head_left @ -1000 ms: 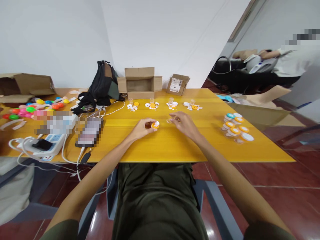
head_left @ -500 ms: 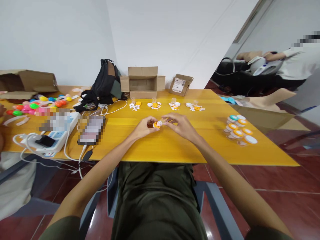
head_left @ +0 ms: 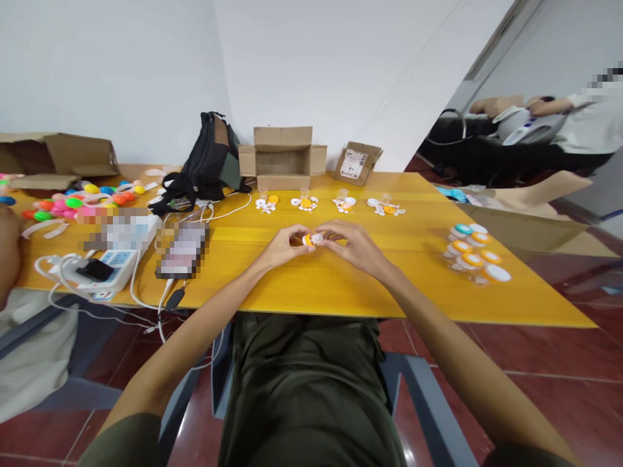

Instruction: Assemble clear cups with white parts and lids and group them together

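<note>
1. Left hand [head_left: 282,246], fingers curled, pinches the small orange-and-white plastic cap piece [head_left: 309,239] from its left side, just above the yellow wooden table [head_left: 341,285].
2. The piece sits between both hands at table centre; its long axis is too small to tell.
3. Right hand [head_left: 353,245], fingers bent, grips it from the right; both hands equally near, fingertips almost touching.

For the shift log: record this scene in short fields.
left hand: pinches small orange and white piece
right hand: fingertips on the same piece
table: yellow top
far row: four clusters of white and orange parts
right side: pile of lidded containers
left side: power strip, coloured balls
back: open cardboard box, black backpack
</note>
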`<action>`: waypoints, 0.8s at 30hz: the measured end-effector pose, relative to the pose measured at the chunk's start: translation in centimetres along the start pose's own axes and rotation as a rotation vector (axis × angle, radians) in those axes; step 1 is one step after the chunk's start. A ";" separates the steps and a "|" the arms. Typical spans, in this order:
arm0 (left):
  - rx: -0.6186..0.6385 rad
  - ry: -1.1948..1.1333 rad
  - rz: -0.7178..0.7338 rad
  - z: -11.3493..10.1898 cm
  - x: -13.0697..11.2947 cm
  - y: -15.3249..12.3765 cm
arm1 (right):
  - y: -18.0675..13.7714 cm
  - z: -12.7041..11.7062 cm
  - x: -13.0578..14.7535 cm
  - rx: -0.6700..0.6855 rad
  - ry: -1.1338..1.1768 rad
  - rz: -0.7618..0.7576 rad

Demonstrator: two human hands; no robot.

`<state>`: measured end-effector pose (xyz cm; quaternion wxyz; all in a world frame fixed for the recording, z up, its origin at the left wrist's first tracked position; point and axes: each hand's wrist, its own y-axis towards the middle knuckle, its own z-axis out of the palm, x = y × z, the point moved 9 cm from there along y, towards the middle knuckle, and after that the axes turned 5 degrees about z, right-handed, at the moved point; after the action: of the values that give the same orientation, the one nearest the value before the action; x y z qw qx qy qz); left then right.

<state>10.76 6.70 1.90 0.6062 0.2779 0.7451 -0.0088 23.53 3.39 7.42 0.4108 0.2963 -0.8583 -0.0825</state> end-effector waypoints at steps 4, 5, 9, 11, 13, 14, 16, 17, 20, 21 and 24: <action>-0.007 -0.017 0.006 -0.1 0.1 0.0 | -0.1 -0.2 -0.4 -0.011 0.052 -0.025; -0.006 -0.028 0.007 0.0 0.1 0.0 | -0.2 -0.2 -0.5 -0.016 0.060 -0.026; 0.011 -0.084 0.002 0.1 0.2 -0.1 | -0.3 -0.2 -0.8 -0.022 0.064 -0.013; 0.013 -0.108 -0.006 0.2 0.3 -0.1 | -0.3 -0.1 -0.9 -0.025 0.055 -0.019; 0.012 -0.136 -0.010 0.2 0.4 -0.1 | -0.3 -0.1 -0.9 -0.031 0.037 -0.030; 0.012 -0.152 -0.012 0.3 0.5 -0.1 | -0.3 -0.1 -0.9 -0.033 0.024 -0.033; 0.010 -0.181 -0.016 0.3 0.6 -0.1 | -0.2 -0.1 -0.9 -0.032 -0.001 -0.036; 0.011 -0.192 -0.019 0.4 0.6 -0.1 | -0.2 -0.1 -0.9 -0.029 -0.012 -0.037; 0.020 -0.218 -0.027 0.5 0.7 -0.1 | -0.2 -0.2 -0.6 -0.019 -0.027 -0.048; 0.024 -0.225 -0.028 0.5 0.6 -0.1 | -0.2 -0.2 -0.5 -0.015 -0.027 -0.056; 0.044 -0.236 -0.027 0.6 0.5 -0.1 | -0.4 -0.3 0.0 -0.007 -0.023 -0.092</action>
<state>11.24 6.60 1.25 0.6834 0.2779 0.6718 -0.0661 23.92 3.15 7.45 0.3978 0.3331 -0.8481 -0.1075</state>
